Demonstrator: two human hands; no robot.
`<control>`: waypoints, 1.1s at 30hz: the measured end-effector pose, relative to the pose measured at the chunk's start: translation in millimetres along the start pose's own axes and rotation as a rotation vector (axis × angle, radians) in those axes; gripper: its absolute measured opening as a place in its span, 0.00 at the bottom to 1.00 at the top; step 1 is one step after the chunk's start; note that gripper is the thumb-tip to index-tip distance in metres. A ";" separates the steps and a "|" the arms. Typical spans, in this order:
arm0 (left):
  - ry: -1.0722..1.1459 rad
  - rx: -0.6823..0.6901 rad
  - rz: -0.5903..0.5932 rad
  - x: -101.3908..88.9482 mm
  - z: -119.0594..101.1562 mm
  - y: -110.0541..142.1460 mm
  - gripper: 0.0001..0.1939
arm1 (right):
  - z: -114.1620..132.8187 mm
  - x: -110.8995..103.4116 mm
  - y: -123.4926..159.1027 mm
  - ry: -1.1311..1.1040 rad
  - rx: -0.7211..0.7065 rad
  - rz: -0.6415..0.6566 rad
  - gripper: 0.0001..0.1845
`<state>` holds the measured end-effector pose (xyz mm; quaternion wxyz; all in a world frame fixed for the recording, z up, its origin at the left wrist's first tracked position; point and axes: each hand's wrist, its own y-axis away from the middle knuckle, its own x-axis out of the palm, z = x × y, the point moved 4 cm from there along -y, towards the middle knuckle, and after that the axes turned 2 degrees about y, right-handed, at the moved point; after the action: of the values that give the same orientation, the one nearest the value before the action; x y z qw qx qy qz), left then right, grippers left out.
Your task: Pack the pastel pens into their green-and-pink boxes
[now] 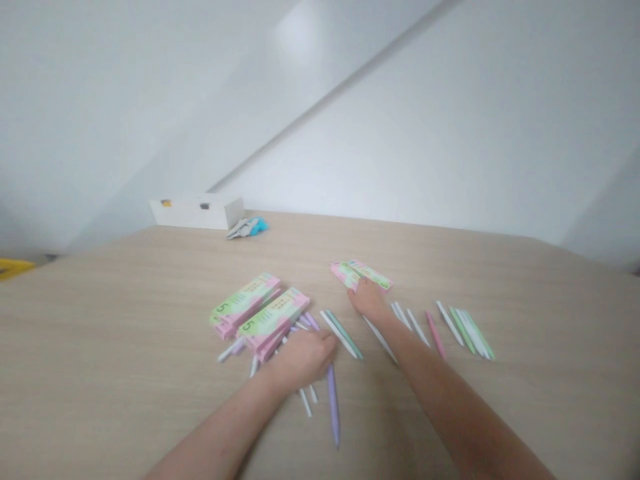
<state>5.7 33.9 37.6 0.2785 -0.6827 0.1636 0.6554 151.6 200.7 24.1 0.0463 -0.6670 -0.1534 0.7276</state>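
Lilac pen [333,410], right of and nearer the person than the front box stack [274,319]

Left hand [306,353]: just right of the stack, fingers curled over the pen's far end; whether they grip it cannot be told. Right hand [369,299]: farther right, fingers at the flat packets [373,275]; grip hidden, possibly steadying them.
Rear box stack [245,300]: just left of the landmark stack, similarly slanted, perhaps for tidy piling. Pink pen [435,335] and green pen [461,330]: well to its right, spread apart, perhaps to keep colours easy to pick out.
Orientation: lilac pen flat, long axis running away from the person with a slight leftward lean; its tapered end points towards the person, away from the stack.
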 end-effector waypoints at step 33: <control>0.740 -0.301 -0.338 4.8 22.5 -0.6 0.24 | 2.5 -38.3 77.8 -0.702 -0.019 -0.010 0.23</control>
<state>-11.6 48.5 33.3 0.2018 -0.9219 0.0411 0.3280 163.9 116.0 38.7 -0.0120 -0.3757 -0.1700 0.9109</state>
